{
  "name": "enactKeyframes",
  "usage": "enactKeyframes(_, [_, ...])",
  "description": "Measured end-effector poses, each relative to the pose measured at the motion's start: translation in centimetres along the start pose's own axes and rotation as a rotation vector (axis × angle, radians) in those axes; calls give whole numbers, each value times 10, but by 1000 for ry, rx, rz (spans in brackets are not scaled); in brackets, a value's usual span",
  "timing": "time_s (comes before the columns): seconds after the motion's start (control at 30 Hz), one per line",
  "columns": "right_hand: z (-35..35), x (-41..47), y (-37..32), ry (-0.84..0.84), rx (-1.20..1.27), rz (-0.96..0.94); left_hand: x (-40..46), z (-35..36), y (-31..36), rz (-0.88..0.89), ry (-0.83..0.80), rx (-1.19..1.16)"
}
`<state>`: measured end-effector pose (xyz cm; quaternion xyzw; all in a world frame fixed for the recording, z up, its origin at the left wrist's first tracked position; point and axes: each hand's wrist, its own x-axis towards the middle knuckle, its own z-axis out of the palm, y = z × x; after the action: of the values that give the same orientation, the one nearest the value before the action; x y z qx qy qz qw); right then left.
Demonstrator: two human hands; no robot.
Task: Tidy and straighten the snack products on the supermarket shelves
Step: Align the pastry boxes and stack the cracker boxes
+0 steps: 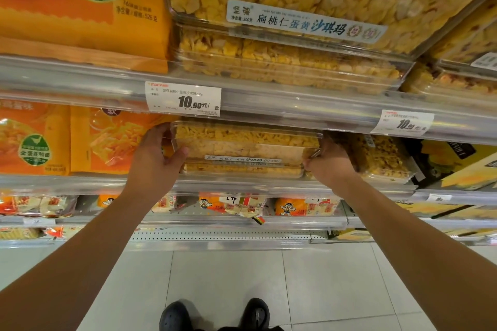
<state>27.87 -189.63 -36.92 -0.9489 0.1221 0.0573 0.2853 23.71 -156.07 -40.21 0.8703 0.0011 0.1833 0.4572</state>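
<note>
A clear plastic box of yellow sachima snack (243, 142) sits on top of a second such box (242, 170) on the middle shelf. My left hand (156, 161) grips its left end, thumb on the front face. My right hand (329, 164) holds its right front corner with curled fingers. The box carries a white label strip on its front. More clear boxes of the same snack (285, 62) are stacked on the shelf above.
Orange snack bags (107, 140) stand left of the box, another clear box (382, 158) right of it. Price tags (183, 98) hang on the upper shelf rail (295, 105). Lower shelves hold small packets (242, 205). My black shoes (215, 314) stand on the tiled floor.
</note>
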Motion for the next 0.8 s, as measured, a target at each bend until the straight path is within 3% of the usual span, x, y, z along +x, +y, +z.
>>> enactKeyframes(0.33, [2,-3,5,-1,137,15,2,3,2,-25,-2,64])
enactKeyframes(0.57, [3,-5,5,-19,225,16,1,3,0,-106,-58,-56])
enactKeyframes(0.7, [6,-13,10,-27,381,-5,-13,11,1,-169,35,-276])
enactKeyframes(0.8, [6,-24,15,-6,424,0,-43,27,4,-250,176,-264])
